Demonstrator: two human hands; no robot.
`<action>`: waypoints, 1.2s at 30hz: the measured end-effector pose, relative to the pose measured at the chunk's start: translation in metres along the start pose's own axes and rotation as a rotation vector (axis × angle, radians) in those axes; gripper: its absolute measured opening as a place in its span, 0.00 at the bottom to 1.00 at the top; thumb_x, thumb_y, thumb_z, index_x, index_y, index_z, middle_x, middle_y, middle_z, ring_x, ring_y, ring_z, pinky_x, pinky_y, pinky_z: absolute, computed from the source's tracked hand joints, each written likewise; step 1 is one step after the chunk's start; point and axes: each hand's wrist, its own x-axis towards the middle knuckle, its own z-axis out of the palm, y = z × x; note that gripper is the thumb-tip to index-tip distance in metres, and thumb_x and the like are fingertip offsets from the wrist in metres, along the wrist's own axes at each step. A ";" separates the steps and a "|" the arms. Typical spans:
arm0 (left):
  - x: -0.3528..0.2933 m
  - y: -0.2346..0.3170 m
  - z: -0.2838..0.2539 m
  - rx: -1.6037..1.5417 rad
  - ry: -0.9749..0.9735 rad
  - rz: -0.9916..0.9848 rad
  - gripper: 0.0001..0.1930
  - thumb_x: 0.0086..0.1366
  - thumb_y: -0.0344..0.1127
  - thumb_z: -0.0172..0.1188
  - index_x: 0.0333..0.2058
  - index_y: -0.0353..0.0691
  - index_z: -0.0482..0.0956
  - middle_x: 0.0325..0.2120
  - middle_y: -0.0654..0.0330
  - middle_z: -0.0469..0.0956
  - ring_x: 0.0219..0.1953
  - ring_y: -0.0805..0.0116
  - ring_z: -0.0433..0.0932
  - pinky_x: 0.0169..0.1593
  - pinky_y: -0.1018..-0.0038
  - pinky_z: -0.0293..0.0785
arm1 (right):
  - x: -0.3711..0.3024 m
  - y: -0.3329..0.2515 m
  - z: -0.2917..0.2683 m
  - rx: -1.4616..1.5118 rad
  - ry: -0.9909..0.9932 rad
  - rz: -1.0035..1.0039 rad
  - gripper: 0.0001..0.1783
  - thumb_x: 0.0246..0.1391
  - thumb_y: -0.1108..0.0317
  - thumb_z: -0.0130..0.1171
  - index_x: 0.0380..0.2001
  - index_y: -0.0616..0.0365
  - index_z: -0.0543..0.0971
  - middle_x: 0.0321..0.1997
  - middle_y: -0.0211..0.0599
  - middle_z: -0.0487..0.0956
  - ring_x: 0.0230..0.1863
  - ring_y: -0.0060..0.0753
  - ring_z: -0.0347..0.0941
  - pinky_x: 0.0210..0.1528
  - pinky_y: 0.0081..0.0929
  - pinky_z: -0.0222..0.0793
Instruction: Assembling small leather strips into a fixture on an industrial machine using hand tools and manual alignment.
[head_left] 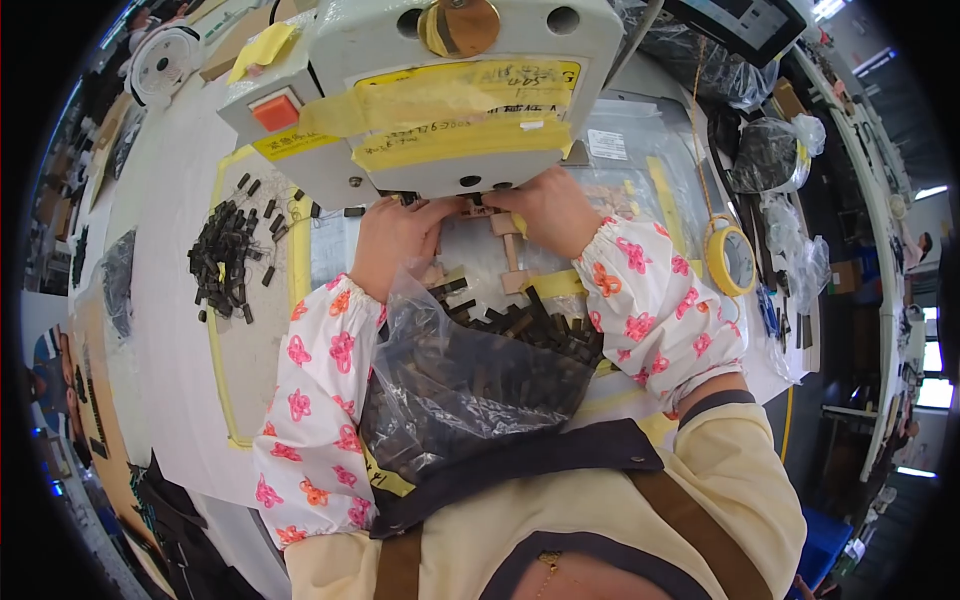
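Observation:
Both my hands reach under the front of a white press-like machine [465, 125]. My left hand [392, 245] is closed, with its fingertips together at the machine's lower edge. My right hand [553, 213] is closed too, its fingertips beside the left ones. A small dark piece shows between the fingertips, but the machine and fingers mostly hide what each hand grips. Just below lie pale wooden-looking blocks [513, 262]. Nearer my body, a clear plastic bag [470, 395] holds many small dark strips [535, 325], some spilling from its mouth.
A pile of short black cylinders [225, 255] with thin wires lies left of the machine. An orange-red switch [273, 111] sits on the machine's left side. On the right, a yellow tape roll [729, 257] hangs from a cord, near plastic-wrapped bundles [770, 155].

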 end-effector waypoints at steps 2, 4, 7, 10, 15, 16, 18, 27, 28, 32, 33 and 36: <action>0.000 0.001 -0.002 -0.007 0.040 0.020 0.13 0.52 0.29 0.51 0.36 0.51 0.78 0.21 0.60 0.77 0.22 0.58 0.74 0.30 0.66 0.68 | 0.000 -0.001 -0.003 -0.015 -0.013 -0.010 0.13 0.39 0.71 0.55 0.32 0.45 0.81 0.33 0.26 0.77 0.41 0.29 0.70 0.42 0.28 0.58; -0.001 0.005 -0.002 0.001 0.025 0.009 0.13 0.52 0.28 0.52 0.35 0.50 0.78 0.22 0.60 0.77 0.22 0.57 0.74 0.30 0.66 0.68 | 0.000 -0.002 -0.004 -0.029 -0.023 -0.021 0.13 0.39 0.71 0.55 0.32 0.45 0.81 0.33 0.26 0.77 0.41 0.28 0.70 0.42 0.28 0.57; 0.000 0.006 -0.004 0.012 -0.002 -0.013 0.14 0.51 0.27 0.51 0.36 0.51 0.78 0.21 0.61 0.75 0.24 0.59 0.74 0.30 0.67 0.66 | 0.000 -0.002 -0.003 -0.002 -0.038 -0.011 0.14 0.39 0.71 0.55 0.32 0.44 0.81 0.33 0.25 0.77 0.42 0.28 0.70 0.42 0.28 0.57; 0.001 -0.001 0.001 0.014 0.004 -0.014 0.16 0.51 0.25 0.50 0.37 0.51 0.78 0.19 0.62 0.73 0.25 0.60 0.74 0.30 0.67 0.64 | 0.003 0.003 -0.002 -0.042 -0.042 -0.011 0.14 0.39 0.71 0.55 0.33 0.43 0.81 0.34 0.25 0.77 0.42 0.27 0.70 0.42 0.28 0.56; 0.001 0.002 0.001 0.016 -0.018 0.000 0.15 0.51 0.25 0.50 0.37 0.50 0.77 0.20 0.62 0.73 0.25 0.59 0.74 0.30 0.67 0.65 | 0.000 0.005 0.000 -0.005 -0.042 -0.045 0.15 0.39 0.71 0.55 0.33 0.43 0.81 0.35 0.24 0.78 0.42 0.27 0.70 0.42 0.27 0.56; 0.000 0.003 -0.001 0.016 -0.012 -0.011 0.15 0.51 0.25 0.50 0.37 0.50 0.77 0.20 0.62 0.73 0.26 0.59 0.74 0.30 0.67 0.65 | 0.000 0.003 0.000 -0.001 -0.043 -0.045 0.15 0.39 0.71 0.55 0.33 0.43 0.81 0.35 0.24 0.78 0.42 0.27 0.70 0.42 0.27 0.56; -0.003 0.002 -0.002 0.017 -0.011 -0.026 0.15 0.51 0.25 0.50 0.37 0.50 0.77 0.21 0.62 0.74 0.27 0.58 0.75 0.31 0.67 0.66 | 0.002 -0.001 -0.003 -0.069 -0.009 -0.018 0.15 0.40 0.72 0.55 0.33 0.43 0.81 0.35 0.24 0.78 0.42 0.27 0.70 0.42 0.27 0.57; -0.002 0.002 0.002 -0.002 0.005 -0.005 0.14 0.52 0.25 0.49 0.37 0.46 0.77 0.23 0.58 0.76 0.25 0.56 0.74 0.33 0.65 0.65 | -0.003 -0.001 -0.005 0.036 -0.047 0.018 0.16 0.38 0.74 0.56 0.33 0.46 0.81 0.39 0.27 0.77 0.45 0.32 0.69 0.45 0.31 0.60; -0.003 -0.001 0.004 0.003 0.027 -0.018 0.13 0.54 0.25 0.49 0.37 0.45 0.76 0.21 0.57 0.75 0.24 0.56 0.73 0.33 0.65 0.65 | -0.003 -0.001 -0.006 0.041 -0.053 0.025 0.16 0.38 0.74 0.56 0.33 0.46 0.81 0.39 0.27 0.77 0.45 0.32 0.69 0.45 0.31 0.60; -0.008 -0.009 -0.002 0.104 0.132 0.017 0.08 0.60 0.29 0.49 0.37 0.40 0.75 0.18 0.55 0.74 0.21 0.55 0.71 0.33 0.66 0.63 | -0.005 -0.005 -0.022 0.267 -0.039 0.044 0.12 0.38 0.73 0.58 0.32 0.51 0.81 0.36 0.33 0.77 0.41 0.39 0.70 0.42 0.36 0.65; -0.012 -0.013 -0.005 0.093 0.128 0.014 0.08 0.60 0.29 0.49 0.37 0.40 0.75 0.18 0.55 0.74 0.21 0.55 0.71 0.33 0.66 0.63 | -0.005 -0.006 -0.032 0.325 -0.017 0.031 0.11 0.39 0.71 0.59 0.31 0.52 0.80 0.35 0.35 0.77 0.39 0.41 0.71 0.40 0.36 0.66; -0.030 -0.029 -0.023 0.150 0.023 -0.159 0.08 0.58 0.31 0.52 0.37 0.42 0.74 0.17 0.57 0.73 0.23 0.57 0.71 0.35 0.68 0.63 | -0.019 -0.019 -0.071 0.456 -0.300 0.151 0.10 0.41 0.66 0.63 0.30 0.56 0.79 0.29 0.36 0.76 0.32 0.41 0.72 0.34 0.33 0.68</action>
